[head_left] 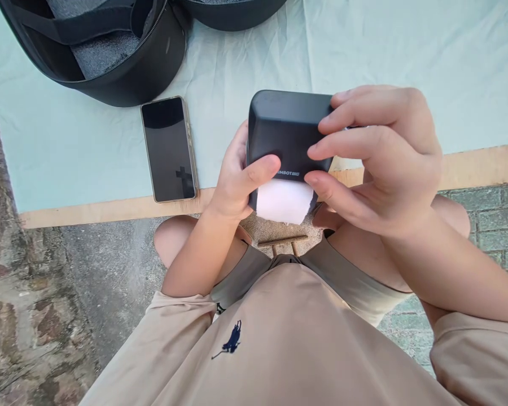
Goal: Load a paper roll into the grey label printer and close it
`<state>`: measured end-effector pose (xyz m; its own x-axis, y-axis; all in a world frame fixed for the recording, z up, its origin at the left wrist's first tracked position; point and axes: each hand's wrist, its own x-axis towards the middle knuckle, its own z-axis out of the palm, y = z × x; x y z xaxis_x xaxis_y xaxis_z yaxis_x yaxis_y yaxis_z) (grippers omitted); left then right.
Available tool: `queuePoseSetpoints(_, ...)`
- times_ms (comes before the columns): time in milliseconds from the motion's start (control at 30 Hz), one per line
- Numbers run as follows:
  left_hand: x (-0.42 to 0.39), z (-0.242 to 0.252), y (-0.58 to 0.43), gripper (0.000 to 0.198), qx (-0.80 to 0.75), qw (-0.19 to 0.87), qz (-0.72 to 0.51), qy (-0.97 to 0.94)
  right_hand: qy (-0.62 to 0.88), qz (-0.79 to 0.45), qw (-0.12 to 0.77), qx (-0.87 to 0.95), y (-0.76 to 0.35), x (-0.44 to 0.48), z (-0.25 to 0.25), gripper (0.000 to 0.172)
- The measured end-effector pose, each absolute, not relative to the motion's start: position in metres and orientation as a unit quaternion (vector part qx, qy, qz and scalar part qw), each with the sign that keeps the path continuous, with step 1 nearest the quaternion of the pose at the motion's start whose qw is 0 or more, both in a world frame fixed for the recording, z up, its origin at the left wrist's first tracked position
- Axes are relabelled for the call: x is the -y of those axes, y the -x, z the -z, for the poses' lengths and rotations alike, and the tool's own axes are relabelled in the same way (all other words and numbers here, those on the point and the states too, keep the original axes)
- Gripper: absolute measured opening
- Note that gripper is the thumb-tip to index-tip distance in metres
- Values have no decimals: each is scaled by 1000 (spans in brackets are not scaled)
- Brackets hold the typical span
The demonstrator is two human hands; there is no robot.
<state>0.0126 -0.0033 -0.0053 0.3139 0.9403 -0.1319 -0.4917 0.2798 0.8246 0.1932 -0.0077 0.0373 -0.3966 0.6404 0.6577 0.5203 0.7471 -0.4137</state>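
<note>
My left hand (241, 177) is wrapped round the left side of a black label printer (288, 138), its thumb on the top face beside partly covered lettering. From the printer's near edge a strip of white paper (285, 202) hangs out. My right hand (389, 152) grips the printer's right side with bent fingers on the upper face and the thumb tip at the near right corner, close to the paper. The printer is held up above the table's near edge. Its underside is hidden.
A smartphone (169, 149) with a dark screen lies on the pale green cloth (88, 146), left of the printer. Behind it stands an open black zip case (152, 62) with grey foam inside. The table's wooden edge (110, 211) runs just in front of my knees.
</note>
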Motion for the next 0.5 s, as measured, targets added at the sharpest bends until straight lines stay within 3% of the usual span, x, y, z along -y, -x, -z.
queuePoseSetpoints(133, 8, -5, -13, 33, -301, 733, -487, -367, 375, -103, 416, 822, -190, 13, -39, 22)
queuePoseSetpoints(333, 9, -6, -19, 39, -344, 708, -503, -357, 448, -106, 294, 837, -196, 20, -51, 13)
queuePoseSetpoints(500, 6, 1, -15, 33, -307, 717, -487, -393, 430, -104, 318, 838, -198, 16, -48, 11)
